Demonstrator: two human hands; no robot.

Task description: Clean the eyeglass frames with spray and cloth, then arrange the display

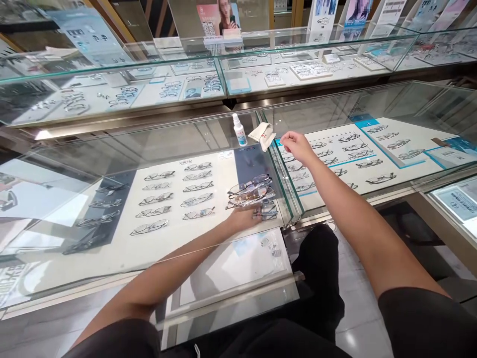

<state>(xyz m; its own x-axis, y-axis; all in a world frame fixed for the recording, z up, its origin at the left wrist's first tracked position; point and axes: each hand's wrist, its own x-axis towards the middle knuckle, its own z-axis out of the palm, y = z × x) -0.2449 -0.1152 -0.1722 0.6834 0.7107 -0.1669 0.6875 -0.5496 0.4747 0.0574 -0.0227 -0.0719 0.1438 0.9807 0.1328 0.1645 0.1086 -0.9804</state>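
My left hand (243,217) reaches into the drawer-like space under the glass top, right beside several pairs of eyeglasses (250,191) that overlap one another. Its fingers are hidden by the frames and reflections, so I cannot tell whether it grips any. Above the glass, near the seam between two cases, my right hand (297,147) has its fingers curled, with nothing visible in them. Just left of its fingertips, apart from them, lies a folded cream cloth (263,135). A white spray bottle (240,130) stands upright on the glass beside the cloth.
Rows of eyeglasses (198,186) lie in the left case, and more fill the right case (380,178). A pulled-out white drawer (238,268) sits in front of me. Behind runs another glass showcase (179,94) with advertising cards (324,20) on top.
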